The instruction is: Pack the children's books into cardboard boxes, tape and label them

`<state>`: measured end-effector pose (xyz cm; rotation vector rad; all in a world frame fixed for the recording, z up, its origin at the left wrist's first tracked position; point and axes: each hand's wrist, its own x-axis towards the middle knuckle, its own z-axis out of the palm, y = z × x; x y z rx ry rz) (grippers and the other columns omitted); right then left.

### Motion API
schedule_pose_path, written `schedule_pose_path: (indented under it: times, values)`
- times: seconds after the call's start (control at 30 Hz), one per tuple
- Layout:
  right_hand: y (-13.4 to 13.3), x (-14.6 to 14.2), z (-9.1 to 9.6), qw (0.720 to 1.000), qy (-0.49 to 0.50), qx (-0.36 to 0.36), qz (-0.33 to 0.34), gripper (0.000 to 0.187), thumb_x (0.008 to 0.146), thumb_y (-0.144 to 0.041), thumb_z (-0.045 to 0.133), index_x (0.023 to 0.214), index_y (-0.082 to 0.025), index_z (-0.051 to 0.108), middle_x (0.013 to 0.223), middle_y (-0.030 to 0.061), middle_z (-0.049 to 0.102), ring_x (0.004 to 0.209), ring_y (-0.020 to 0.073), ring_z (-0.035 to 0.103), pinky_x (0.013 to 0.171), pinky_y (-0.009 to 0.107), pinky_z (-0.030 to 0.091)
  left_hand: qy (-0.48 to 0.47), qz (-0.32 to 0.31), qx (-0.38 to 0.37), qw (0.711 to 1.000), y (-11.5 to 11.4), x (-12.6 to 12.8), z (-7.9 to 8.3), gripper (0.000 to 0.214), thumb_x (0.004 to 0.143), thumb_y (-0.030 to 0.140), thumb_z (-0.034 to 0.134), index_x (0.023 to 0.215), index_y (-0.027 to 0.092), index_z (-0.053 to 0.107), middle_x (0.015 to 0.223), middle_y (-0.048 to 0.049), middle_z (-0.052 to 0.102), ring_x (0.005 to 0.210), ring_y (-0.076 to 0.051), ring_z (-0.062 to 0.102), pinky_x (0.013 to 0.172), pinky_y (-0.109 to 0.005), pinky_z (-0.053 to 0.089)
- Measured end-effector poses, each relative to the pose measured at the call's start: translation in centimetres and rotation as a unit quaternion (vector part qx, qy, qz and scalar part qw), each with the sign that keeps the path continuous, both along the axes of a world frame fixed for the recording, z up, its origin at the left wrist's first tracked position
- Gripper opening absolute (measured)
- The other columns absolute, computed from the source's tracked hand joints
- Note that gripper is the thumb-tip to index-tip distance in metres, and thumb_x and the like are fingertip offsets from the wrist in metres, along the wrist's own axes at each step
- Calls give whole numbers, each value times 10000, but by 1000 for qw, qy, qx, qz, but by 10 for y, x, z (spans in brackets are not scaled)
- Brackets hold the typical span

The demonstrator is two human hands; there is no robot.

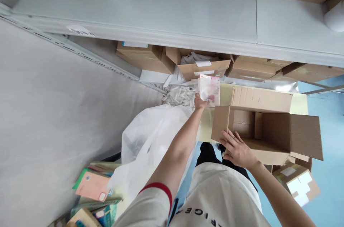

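Hands — left hand grips packet, right hand touches carton.

The head camera looks steeply down the person's front onto the cardboard box and shelf.

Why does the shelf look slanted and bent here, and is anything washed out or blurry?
Head view: the wide lens tilts and slightly bows the grey shelf edge; light is soft and even, with mild shade inside the cardboard box; the white plastic bag is nearly washed out; the left hand and its packet look fairly sharp.
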<state>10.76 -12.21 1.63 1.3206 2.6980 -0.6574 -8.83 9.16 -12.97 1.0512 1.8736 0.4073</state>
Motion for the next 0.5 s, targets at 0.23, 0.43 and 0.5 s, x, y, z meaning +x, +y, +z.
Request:
schedule_pose_path:
  times: [0.23,0.43,0.5]
  values:
    - [3,-3,2,999,7,-36,-20,619,806,-166,669,1407,-228,534,1601,126,366,1488,348,310,1169,588,335,-8,-22,7,1000,6,-40,35,672,575,60,792,1180,169,520,1134,-113,696,993,-231,687,816,-290,524]
    - [8,-2,2,999,18,-48,-8,743,770,-183,697,1474,-206,461,1641,141,266,1512,359,238,1178,603,288,38,-51,102,993,-10,-83,97,473,659,87,696,1093,204,551,1003,-38,687,984,-226,668,927,-327,502]
    - [7,-2,8,999,19,-38,-4,814,772,-214,700,1523,-227,385,1660,134,207,1522,358,204,1179,617,261,39,-61,143,987,-19,-94,124,453,664,110,686,1084,199,543,971,-29,677,930,-215,668,898,-327,516]
